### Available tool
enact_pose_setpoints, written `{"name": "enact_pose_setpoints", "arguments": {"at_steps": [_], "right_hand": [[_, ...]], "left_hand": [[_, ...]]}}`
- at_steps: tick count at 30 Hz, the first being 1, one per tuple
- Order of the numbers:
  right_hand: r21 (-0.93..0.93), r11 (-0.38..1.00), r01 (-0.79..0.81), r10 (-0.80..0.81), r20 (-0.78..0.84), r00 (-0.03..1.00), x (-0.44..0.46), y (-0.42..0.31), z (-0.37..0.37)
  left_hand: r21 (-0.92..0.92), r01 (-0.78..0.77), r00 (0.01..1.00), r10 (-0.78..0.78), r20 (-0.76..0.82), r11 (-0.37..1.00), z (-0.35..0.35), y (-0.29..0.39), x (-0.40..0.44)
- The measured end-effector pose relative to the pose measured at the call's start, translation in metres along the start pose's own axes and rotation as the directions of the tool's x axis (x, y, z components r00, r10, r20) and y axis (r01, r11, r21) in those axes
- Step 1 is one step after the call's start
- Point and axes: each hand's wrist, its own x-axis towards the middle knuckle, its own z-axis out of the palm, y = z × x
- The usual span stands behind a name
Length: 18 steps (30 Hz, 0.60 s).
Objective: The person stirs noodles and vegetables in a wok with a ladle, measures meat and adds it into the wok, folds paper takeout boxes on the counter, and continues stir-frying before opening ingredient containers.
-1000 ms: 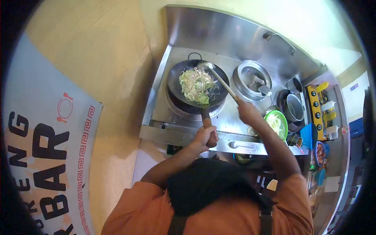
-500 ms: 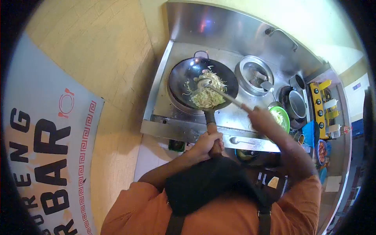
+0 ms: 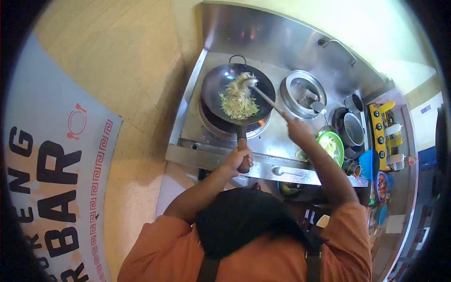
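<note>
My left hand (image 3: 238,160) is closed around the wooden handle of a dark wok (image 3: 212,89), near the front edge of the steel stove. The wok is partly raised off its burner ring (image 3: 213,128), and an orange glow shows beneath its right side. Inside it lies a heap of shredded pale-green vegetables (image 3: 238,107), with some of it blurred by motion near the top. In my right hand (image 3: 299,131) is the shaft of a long ladle (image 3: 268,100). Its head is among the food in the upper part of the wok, partly hidden.
Right of the wok stands a round steel pot (image 3: 287,99) with utensils in it. A green bowl (image 3: 342,152) of shredded vegetables sits beneath my right forearm. Dark pots (image 3: 353,128) and a yellow rack (image 3: 378,127) with bottles are farther right. A metal splashback (image 3: 268,28) rises behind.
The wok has risen off the burner ring and shifted slightly left, with my left hand on its handle. The ladle head has moved up toward the wok's far side, and food there is stirred up.
</note>
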Motion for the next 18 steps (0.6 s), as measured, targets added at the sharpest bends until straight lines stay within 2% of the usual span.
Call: {"name": "enact_pose_setpoints", "arguments": {"at_steps": [1,3,5,7,8,9,11,13,17,18], "right_hand": [[0.047,0.999,-0.006,0.003,0.064,0.998,0.009,-0.010,0.006],[0.020,0.994,0.104,-0.105,0.074,0.992,-0.002,-0.015,0.010],[0.000,0.989,0.146,-0.145,0.121,0.982,-0.026,-0.013,-0.014],[-0.133,0.989,0.060,-0.039,0.155,0.987,-0.037,-0.002,-0.017],[-0.027,0.998,0.054,-0.049,0.151,0.987,-0.026,-0.005,-0.022],[-0.031,0.998,0.054,-0.049,0.151,0.987,-0.007,-0.011,-0.019],[0.151,0.988,0.040,-0.055,0.092,0.994,0.027,-0.033,-0.005],[0.195,0.976,0.099,-0.129,0.152,0.980,0.021,-0.045,-0.005],[-0.011,0.997,0.074,-0.066,0.310,0.948,-0.048,-0.036,-0.052],[-0.027,0.998,0.062,-0.055,0.211,0.976,-0.047,-0.020,-0.034]], "left_hand": [[0.028,-0.015,1.000,0.015,-0.005,0.999,0.000,0.002,0.004],[0.034,-0.036,0.999,0.035,0.013,0.999,0.004,0.006,0.001],[0.025,-0.050,0.999,0.050,0.013,0.998,0.000,0.007,-0.001],[-0.017,-0.026,0.998,0.027,0.063,1.000,-0.007,0.002,0.002],[-0.019,-0.021,0.998,0.022,0.061,1.000,-0.007,0.001,0.001],[-0.022,-0.037,0.998,0.038,0.046,0.999,-0.006,0.002,0.002],[-0.026,-0.058,0.998,0.058,0.033,0.998,-0.003,0.002,0.003],[0.018,-0.012,1.000,0.012,0.011,1.000,-0.005,0.009,0.000],[0.047,-0.063,0.998,0.063,0.007,0.997,0.011,0.014,-0.020],[-0.031,-0.017,1.000,0.017,0.011,0.999,0.042,0.017,-0.038]]}}
